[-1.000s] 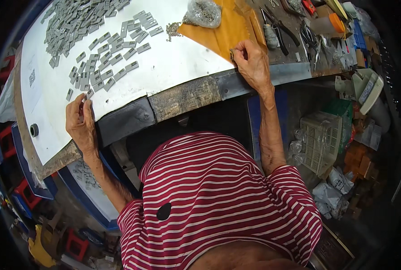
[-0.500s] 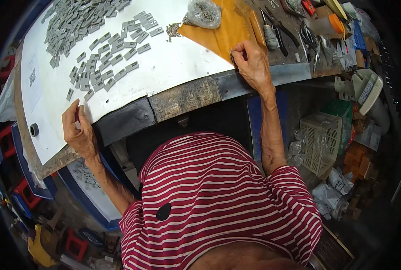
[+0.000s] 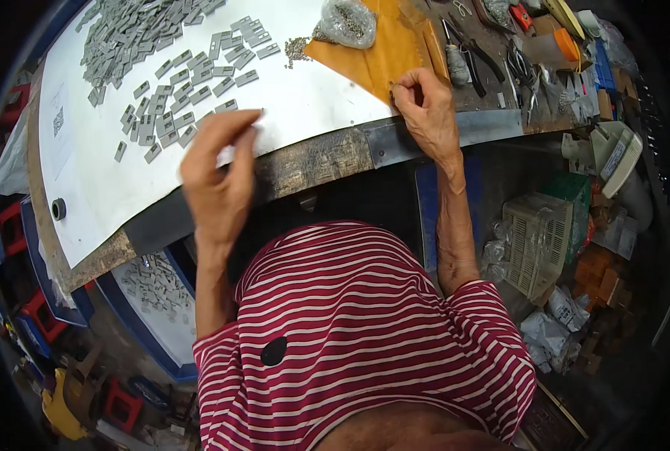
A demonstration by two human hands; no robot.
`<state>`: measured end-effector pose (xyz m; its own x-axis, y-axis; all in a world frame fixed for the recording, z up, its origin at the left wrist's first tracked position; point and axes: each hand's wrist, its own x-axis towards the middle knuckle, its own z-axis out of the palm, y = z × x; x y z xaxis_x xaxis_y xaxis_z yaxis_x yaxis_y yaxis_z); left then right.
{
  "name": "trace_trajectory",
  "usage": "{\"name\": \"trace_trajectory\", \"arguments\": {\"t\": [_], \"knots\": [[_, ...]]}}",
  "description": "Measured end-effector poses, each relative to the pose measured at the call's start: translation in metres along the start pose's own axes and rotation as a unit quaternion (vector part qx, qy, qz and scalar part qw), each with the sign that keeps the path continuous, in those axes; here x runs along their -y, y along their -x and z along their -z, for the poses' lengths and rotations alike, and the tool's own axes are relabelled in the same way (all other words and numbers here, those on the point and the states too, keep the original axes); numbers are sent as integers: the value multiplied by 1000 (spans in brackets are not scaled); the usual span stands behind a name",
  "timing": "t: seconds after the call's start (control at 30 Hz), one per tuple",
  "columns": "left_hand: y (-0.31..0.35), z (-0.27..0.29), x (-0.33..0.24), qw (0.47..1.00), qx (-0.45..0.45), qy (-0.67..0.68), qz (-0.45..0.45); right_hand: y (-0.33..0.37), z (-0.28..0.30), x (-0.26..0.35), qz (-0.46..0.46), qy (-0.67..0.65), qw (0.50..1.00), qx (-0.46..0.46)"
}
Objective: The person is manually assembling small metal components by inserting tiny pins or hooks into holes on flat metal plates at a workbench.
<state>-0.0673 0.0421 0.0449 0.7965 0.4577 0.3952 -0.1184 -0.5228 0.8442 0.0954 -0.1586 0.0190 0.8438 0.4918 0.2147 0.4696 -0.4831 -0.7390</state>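
My left hand is over the table's near edge, a little blurred. Its thumb and index fingertip are apart, and I see nothing held between them. Nearby on white paper lie several loose grey rectangular pieces, each with a dark slot. A dense heap of the same pieces lies farther back. My right hand is at the corner of an orange-yellow sheet, thumb and index pinched together. A tiny dark bit shows at those fingertips, too small to name.
A clear bag of small metal parts rests on the sheet, beside a small loose pile. Pliers lie at the right. A black ring sits at the left. Below the table edge, a blue-rimmed tray holds grey pieces.
My left hand has risen and moved right, away from the near-left table edge. The right hand stays pinched at the sheet's corner. The view has shifted slightly.
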Motion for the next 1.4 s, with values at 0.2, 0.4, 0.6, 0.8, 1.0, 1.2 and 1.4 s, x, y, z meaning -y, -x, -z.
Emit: {"name": "trace_trajectory", "arguments": {"t": [0.2,0.4,0.6,0.8,1.0,1.2,1.4], "knots": [[-21,-52,-6,976,137,103,136,3,-2,36,-88,-207,969,98],[-29,-67,1,966,157,134,158,2,-8,38,-138,-325,922,157],[-29,-65,4,954,188,120,201,0,-14,31,-162,-387,887,192],[-32,-62,8,913,213,186,292,1,-19,31,-201,-508,818,181],[-30,-63,12,913,176,209,302,2,-23,32,-206,-474,835,190],[-28,-66,17,930,160,178,280,4,-25,35,-212,-449,841,214],[-29,-66,15,921,174,193,290,1,-23,33,-220,-465,827,227]]}}
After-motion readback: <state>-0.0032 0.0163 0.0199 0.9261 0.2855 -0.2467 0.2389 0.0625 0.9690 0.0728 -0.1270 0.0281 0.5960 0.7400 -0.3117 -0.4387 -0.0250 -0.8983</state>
